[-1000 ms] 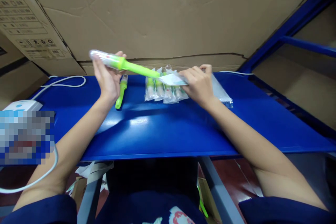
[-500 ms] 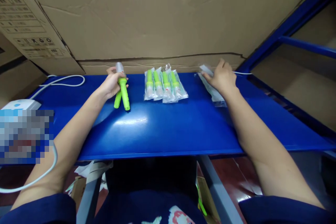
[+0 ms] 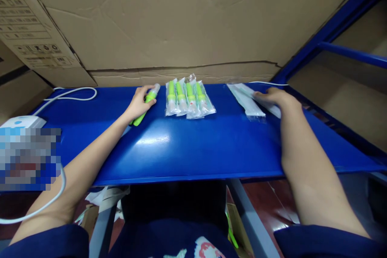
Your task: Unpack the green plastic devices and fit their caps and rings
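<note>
My left hand (image 3: 139, 104) is closed around a bright green stick with a clear tip (image 3: 150, 96), low over the blue table. A sliver of green beside its lower end suggests a second stick, mostly hidden. My right hand (image 3: 276, 97) pinches a pale, flat plastic bag (image 3: 273, 109) at the table's right; its fingertips are partly hidden. Just left of that hand lies another flat plastic bag (image 3: 247, 100). Between my hands, several bagged green sticks (image 3: 190, 96) lie side by side, overlapping, with their clear tips toward me.
The blue table (image 3: 193, 149) backs onto a cardboard sheet (image 3: 181, 20). A white device (image 3: 26, 121) with a cable (image 3: 75, 88) sits at the left. A blue metal frame (image 3: 326, 20) rises at the right. A cardboard box (image 3: 240, 225) is below the table.
My left hand has lowered and tilted the green stick rightward. My right hand has moved right and toward me with one bag, sliding it apart from the other.
</note>
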### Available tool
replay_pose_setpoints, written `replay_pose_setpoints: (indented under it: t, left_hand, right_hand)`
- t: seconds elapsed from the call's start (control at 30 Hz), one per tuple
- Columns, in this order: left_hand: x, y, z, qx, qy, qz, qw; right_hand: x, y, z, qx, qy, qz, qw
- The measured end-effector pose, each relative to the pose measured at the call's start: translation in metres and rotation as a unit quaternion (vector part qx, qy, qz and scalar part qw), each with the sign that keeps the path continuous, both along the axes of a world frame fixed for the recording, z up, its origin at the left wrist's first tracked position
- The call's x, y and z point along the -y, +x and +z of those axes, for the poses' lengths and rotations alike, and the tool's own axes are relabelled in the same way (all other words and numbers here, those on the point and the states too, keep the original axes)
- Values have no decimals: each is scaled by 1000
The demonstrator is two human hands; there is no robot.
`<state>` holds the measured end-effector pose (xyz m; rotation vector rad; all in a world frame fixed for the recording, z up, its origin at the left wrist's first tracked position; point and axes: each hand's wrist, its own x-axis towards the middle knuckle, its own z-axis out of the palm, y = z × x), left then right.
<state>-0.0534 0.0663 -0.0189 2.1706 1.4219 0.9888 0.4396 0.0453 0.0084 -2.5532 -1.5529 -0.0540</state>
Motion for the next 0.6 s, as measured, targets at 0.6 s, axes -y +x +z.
replay_pose_setpoints:
  t: [0.6]
  left_hand:
    - [44, 36, 16, -242, 80, -56, 965]
  right_hand:
    - [40, -210, -14, 11, 132, 536, 833]
